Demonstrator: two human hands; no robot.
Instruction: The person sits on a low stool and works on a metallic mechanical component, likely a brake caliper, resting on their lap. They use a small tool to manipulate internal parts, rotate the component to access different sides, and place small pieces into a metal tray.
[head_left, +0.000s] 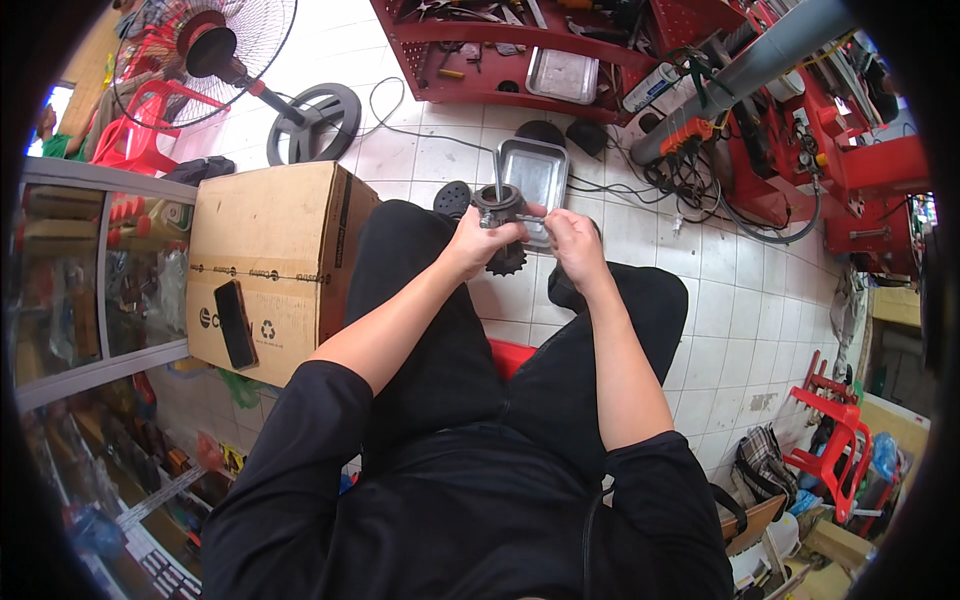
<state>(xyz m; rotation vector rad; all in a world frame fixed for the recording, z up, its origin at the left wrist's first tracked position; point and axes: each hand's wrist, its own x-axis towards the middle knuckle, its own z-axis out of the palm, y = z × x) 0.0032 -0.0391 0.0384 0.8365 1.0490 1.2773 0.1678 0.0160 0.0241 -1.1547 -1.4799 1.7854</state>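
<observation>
My left hand (475, 243) is closed around a dark metal hub-like part (500, 203) with a round opening at its top and a toothed sprocket (507, 262) at its lower end. It is held up between my knees. My right hand (574, 240) pinches a thin metal piece (534, 218) that reaches sideways to the part; its exact kind is too small to tell. A slim metal rod (497, 168) rises just beyond the part's opening, and I cannot tell whether it stands in it. Behind lies a rectangular metal tray (545, 172) on the floor.
A cardboard box (265, 225) with a black phone (236, 325) on it stands at my left, beside a glass cabinet (150, 260). Ahead are a standing fan (212, 50) and a red tool cart (440, 80). Cables (625, 190) cross the tiles at the right.
</observation>
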